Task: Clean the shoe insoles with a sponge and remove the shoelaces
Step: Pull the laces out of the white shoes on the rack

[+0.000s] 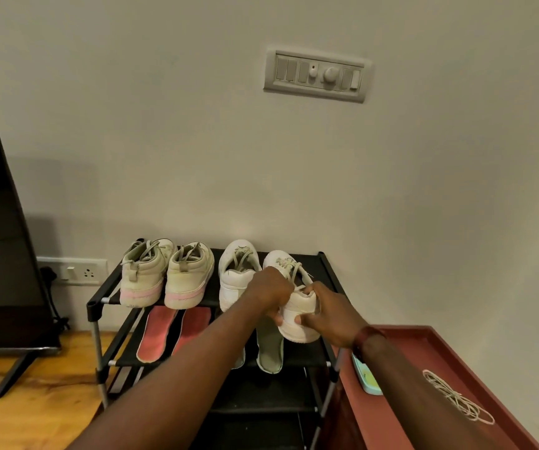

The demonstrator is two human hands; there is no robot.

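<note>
Lower centre: your left hand (269, 292) curls round the white sneaker (295, 331) at the heel; your right hand (328, 316) clasps it, thumb pressing.

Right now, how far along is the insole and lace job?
Done: insoles lie out on the lower shelf, one lace bundle sits on the red tray. In hand: left hand and right hand grip the rightmost white shoe. Left: all four shoes still show laces; sponging can't be judged.

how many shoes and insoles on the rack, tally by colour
beige shoes: 2
white shoes: 2
pink insoles: 2
pale green insoles: 2 (one mostly hidden)
total: 8
</note>
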